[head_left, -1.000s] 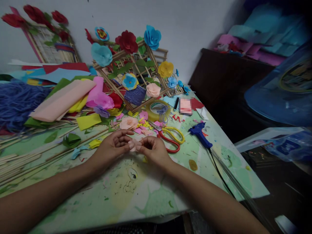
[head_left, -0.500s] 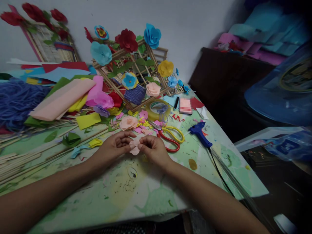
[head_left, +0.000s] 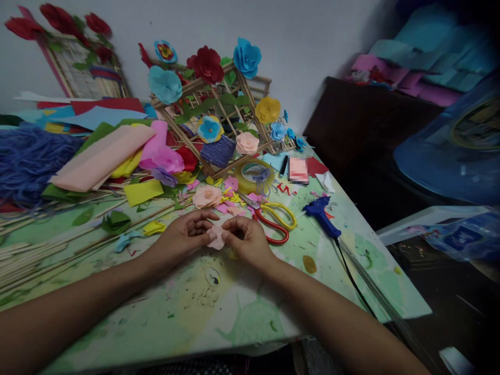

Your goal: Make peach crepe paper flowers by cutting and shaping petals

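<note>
A small pale pink paper flower is held just above the table between my two hands. My left hand pinches its left edge between thumb and fingers. On the opposite edge, my right hand grips the petals with thumb and forefinger. Behind my fingers lies a larger, layered peach paper flower among pink and yellow paper scraps. Scissors with one red and one yellow handle rest beyond my right hand. Further right is a blue glue gun with its cord trailing toward the front.
A stick frame decorated with paper flowers leans at the back. Rolled tape lies before it. Paper sheets, blue yarn and thin sticks crowd the left. Past the table's right edge stands a dark cabinet.
The view has shifted slightly, so the scene sits a little further right. Both hands keep their pinch on the paper flower, with hardly any movement.
</note>
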A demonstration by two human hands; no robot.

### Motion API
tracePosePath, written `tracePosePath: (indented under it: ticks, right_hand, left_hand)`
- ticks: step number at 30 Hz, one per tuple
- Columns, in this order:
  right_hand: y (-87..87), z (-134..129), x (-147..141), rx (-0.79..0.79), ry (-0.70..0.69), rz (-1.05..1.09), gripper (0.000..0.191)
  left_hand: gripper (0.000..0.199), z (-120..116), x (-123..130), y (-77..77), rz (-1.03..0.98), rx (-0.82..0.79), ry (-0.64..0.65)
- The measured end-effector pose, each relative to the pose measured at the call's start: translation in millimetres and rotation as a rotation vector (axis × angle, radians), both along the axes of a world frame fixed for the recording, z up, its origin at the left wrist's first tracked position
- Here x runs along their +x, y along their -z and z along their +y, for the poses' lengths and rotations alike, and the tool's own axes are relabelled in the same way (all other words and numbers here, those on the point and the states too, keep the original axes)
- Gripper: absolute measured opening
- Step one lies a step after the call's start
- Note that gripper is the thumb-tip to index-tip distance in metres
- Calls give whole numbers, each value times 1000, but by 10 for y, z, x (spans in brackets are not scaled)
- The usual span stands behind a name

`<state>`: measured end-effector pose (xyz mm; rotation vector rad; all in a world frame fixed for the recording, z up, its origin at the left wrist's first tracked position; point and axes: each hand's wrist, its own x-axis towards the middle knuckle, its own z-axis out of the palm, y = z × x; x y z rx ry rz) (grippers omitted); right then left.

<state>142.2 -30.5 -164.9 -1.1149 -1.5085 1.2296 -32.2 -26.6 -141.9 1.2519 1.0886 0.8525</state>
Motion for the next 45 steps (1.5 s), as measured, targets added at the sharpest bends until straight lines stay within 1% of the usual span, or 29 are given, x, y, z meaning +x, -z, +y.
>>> tracePosePath:
  ticks: [4,6,11,16,23,29,32,35,38,45]
  right_hand:
    - [10,15,3,20,38,65,14]
    - [7,15,1,27,50,65,16]
    - [-12,2,2,7,14,36,16]
    - [-29,8,8,-17,24,95,13]
    - [-60,-4,-20,-110,-2,98,29]
    - [-52,-9,-16,-54,11,92,35]
    - [-54,-17,-22,-63,-24,101,35]
    - [-64,-22,-23,-83,-48,92,35]
    - [-63,-21,-20,-88,-41,100,35]
    - [-72,-18,-21,-109,-38,107,35]
  left_hand:
    - [37,0,-9,-1,-34,3,0]
    - [36,0,-18,3,-37,11,6]
    - [38,16,-23,24,-6,6,26]
    - [42,22,-2,23,-22,-6,-4]
    - [48,17,15,1,-41,-47,-39]
    - [45,1,0,3,-106,-64,-22]
    - [43,-1,-5,8,-132,-65,-8]
    - [43,6,7,12,-103,-61,-10]
    - [45,9,23,10,-79,-62,-31]
    - [46,7,13,1,-88,-62,-33]
